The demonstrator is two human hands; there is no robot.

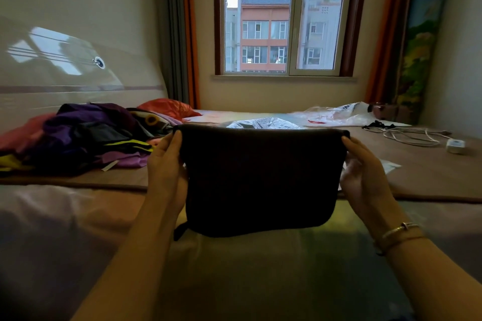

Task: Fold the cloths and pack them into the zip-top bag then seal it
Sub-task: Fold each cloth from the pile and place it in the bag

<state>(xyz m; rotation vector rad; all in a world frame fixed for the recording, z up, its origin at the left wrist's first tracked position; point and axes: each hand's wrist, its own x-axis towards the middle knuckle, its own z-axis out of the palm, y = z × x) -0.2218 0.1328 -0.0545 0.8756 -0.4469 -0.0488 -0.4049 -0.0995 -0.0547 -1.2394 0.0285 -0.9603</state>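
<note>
Pinching the dark cloth by its top corners, left hand and right hand each keep a tight grip so it hangs flat, ready for another fold, above the bed.

Cloth pile left, bag behind cloth.

Head view, the only one. Mounted at the wearer's head, facing forward and slightly down across a bed toward a window in the far wall. Wide-angle lens; straight lines bow near the edges. Nearest field: both forearms enter from the bottom corners, left hand and right hand raised close to the lens at centre frame. Middle distance: bed surface. Far distance: window and curtains. Lower corners look blurred, perhaps from closeness. No second view shares the scene.
</note>
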